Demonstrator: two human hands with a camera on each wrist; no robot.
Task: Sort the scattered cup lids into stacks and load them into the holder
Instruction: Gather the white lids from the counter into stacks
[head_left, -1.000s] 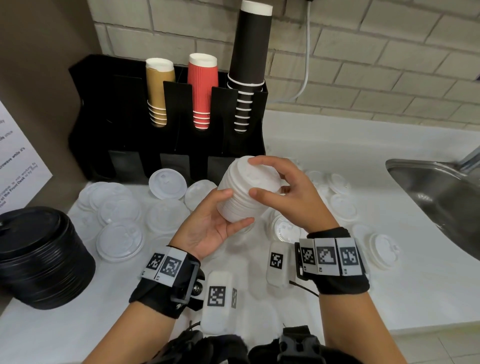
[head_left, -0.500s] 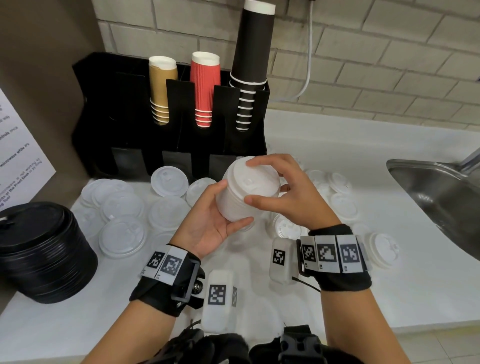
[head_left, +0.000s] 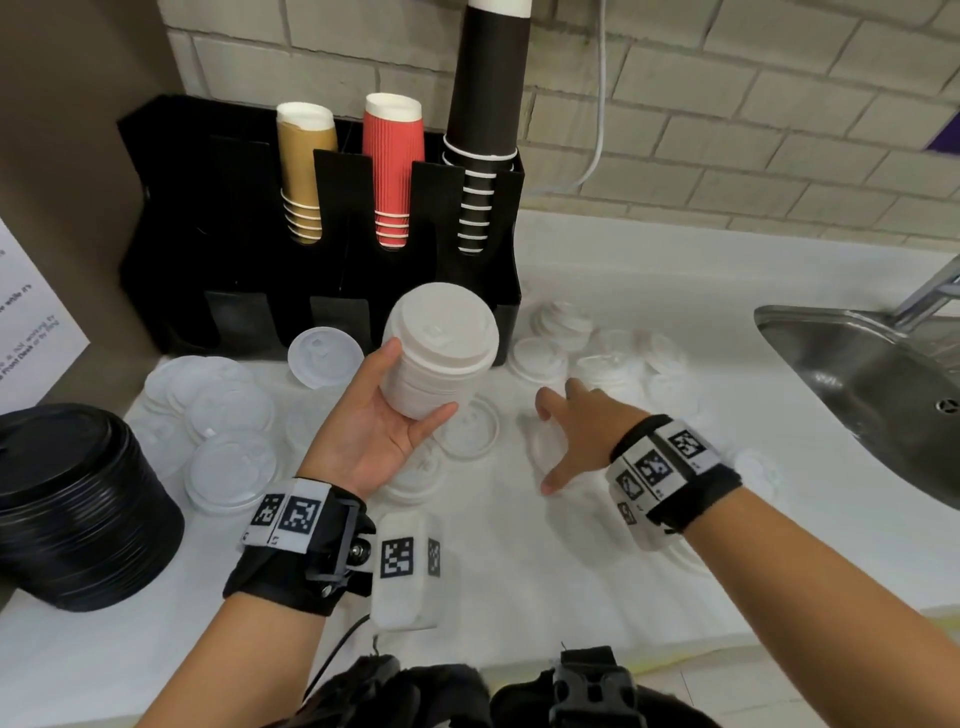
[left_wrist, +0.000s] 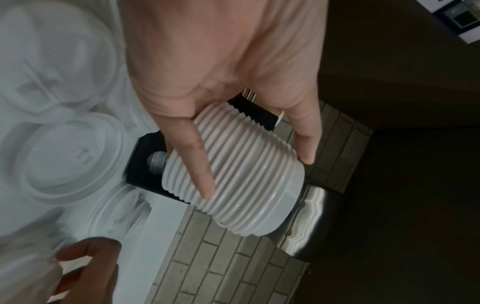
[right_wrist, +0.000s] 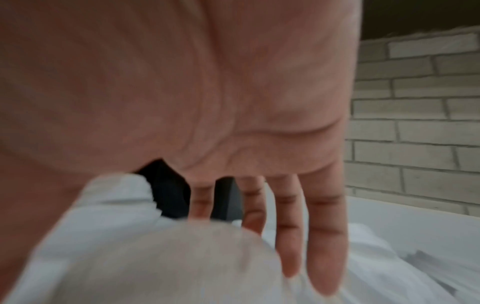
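Gripping: left hand (head_left: 382, 436) | lid stack (head_left: 439, 349) white, ribbed, tilted

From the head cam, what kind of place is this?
Probably an office or café coffee station: a black cup holder stocked with paper cup stacks, loose white cup lids on the white counter, and a steel sink beside it.

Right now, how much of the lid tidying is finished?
Done: a tall black lid stack stands on the counter, but nothing shows lids loaded in the holder. In hand: the left hand holds a stack of white lids, while the right hand reaches with spread fingers toward loose ones. Left: many scattered white lids, then loading.
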